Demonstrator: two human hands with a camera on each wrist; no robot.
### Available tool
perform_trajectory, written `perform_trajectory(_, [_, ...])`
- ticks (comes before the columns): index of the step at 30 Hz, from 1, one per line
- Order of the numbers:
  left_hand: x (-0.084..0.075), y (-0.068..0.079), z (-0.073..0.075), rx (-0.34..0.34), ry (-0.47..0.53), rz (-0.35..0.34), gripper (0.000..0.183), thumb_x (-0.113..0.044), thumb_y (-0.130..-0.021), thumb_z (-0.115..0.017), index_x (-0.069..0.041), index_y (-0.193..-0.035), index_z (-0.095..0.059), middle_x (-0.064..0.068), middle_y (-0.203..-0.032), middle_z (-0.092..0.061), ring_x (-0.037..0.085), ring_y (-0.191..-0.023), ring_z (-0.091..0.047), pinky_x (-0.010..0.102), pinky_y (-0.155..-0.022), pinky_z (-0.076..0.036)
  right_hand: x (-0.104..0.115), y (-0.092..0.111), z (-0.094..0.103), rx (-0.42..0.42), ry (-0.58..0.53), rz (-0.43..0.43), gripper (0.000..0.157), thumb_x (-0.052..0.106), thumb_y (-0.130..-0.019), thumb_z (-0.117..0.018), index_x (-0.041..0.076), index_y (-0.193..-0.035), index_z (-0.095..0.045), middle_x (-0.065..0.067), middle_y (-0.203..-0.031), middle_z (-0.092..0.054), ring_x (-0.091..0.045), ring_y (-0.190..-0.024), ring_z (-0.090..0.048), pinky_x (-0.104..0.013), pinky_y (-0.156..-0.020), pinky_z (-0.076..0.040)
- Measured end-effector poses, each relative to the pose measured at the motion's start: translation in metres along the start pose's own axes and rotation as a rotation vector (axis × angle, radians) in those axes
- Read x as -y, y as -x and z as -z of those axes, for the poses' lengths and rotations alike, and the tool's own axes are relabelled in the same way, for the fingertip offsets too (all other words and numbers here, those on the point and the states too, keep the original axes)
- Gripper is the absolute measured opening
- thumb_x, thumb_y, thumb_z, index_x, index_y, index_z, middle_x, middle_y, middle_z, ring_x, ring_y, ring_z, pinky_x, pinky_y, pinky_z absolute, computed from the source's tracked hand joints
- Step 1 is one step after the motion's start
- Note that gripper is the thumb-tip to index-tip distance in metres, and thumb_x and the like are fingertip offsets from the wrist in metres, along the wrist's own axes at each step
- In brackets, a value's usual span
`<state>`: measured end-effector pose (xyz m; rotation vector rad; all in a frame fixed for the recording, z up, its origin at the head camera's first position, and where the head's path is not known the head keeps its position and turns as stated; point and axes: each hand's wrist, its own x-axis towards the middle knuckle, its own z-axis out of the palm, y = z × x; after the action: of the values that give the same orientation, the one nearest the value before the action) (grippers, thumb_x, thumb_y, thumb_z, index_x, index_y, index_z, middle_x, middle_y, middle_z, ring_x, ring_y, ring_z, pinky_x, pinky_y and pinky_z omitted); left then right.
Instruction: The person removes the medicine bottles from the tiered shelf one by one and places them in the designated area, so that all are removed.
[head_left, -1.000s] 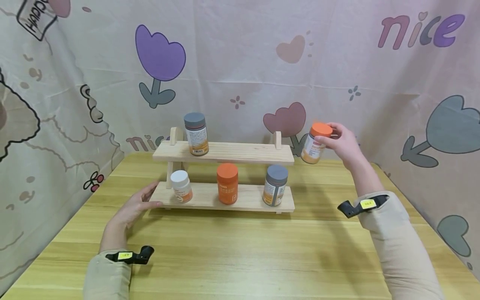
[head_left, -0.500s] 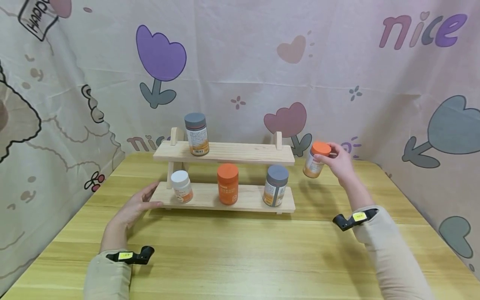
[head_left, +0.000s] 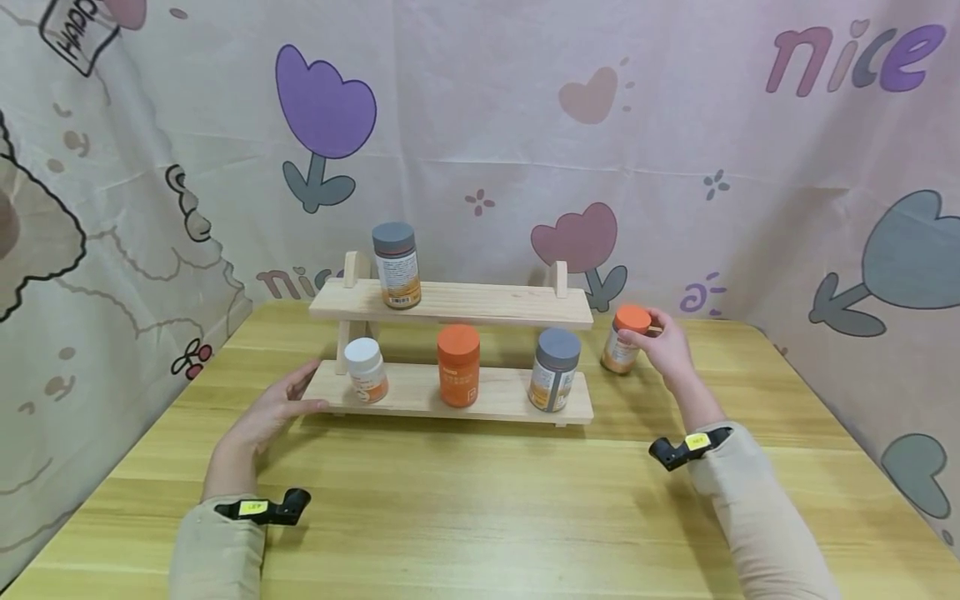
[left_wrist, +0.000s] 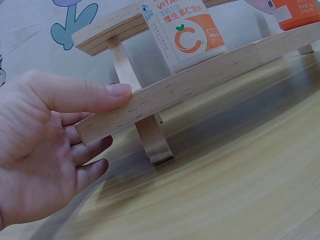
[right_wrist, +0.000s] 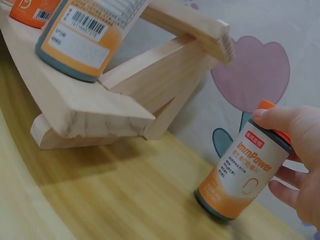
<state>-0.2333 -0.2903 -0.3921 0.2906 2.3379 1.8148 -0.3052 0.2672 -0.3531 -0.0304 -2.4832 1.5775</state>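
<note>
One printed cloth hangs behind the table, and on that table stands the rack, two boards of pale wood that look stiff and, I judge, light enough to skid if knocked. The left hand grasps the left end of its lower board, thumb along the front edge and fingers around behind; that seems to me a fair place to steady it. The right hand grips the jar near its top, just right of the rack; the jar leans a little, and I cannot tell whether its base meets the table. I take it for rigid plastic, light and hard to break, though its smooth label could be slick under dry fingers. I would hold it from opposite sides, high on the body below the cap, with modest pressure and the base left free. In the right wrist view the thumb lies right at that cap, so I would avoid any twist: a cap taking the load alone might loosen.
</note>
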Motion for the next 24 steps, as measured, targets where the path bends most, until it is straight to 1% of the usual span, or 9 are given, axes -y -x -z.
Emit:
perform_trajectory(6, [0.0, -0.0001, 0.0002, -0.001, 0.001, 0.004, 0.088, -0.004, -0.085, -0.063, 0.004, -0.146, 0.0, 0.023, -0.152, 0.006, 0.041, -0.137, 0.001, 0.054, -0.109, -0.005, -0.0027, 0.0006, -0.0033, -0.004, 0.013, -0.006, 0.069, 0.022, -0.086, -0.067, -0.001, -0.141, -0.032, -0.025, -0.139, -0.037, -0.04, -0.121, -0.042, -0.05, -0.101, -0.035])
perform_trajectory(10, [0.0004, -0.0001, 0.0004, 0.004, 0.004, 0.005, 0.089, -0.005, -0.084, -0.063, 0.005, -0.146, 0.001, 0.023, -0.152, 0.006, 0.041, -0.137, 0.002, 0.054, -0.108, -0.005, -0.0041, -0.0001, -0.004, -0.004, 0.014, -0.003, 0.069, 0.021, -0.086, -0.067, -0.001, -0.141, -0.032, -0.025, -0.137, -0.039, -0.04, -0.12, -0.042, -0.049, -0.101, -0.035])
perform_trajectory(17, [0.0007, 0.0, 0.0002, -0.005, 0.004, 0.008, 0.089, -0.006, -0.084, -0.063, 0.004, -0.146, 0.0, 0.022, -0.152, 0.005, 0.04, -0.137, 0.002, 0.054, -0.109, -0.005, -0.0019, 0.0012, -0.0032, 0.023, 0.031, 0.0, 0.071, 0.022, -0.087, -0.066, -0.001, -0.142, -0.028, -0.029, -0.137, -0.038, -0.043, -0.121, -0.04, -0.053, -0.102, -0.033])
perform_trajectory(24, [0.0008, -0.001, -0.0001, -0.003, 0.008, -0.002, 0.088, -0.004, -0.084, -0.062, 0.004, -0.146, 0.0, 0.023, -0.152, 0.005, 0.041, -0.137, 0.001, 0.055, -0.108, -0.005, 0.0013, 0.003, 0.0005, 0.049, 0.043, 0.002, 0.071, 0.02, -0.088, -0.064, -0.004, -0.143, -0.026, -0.03, -0.137, -0.036, -0.044, -0.122, -0.039, -0.052, -0.102, -0.033])
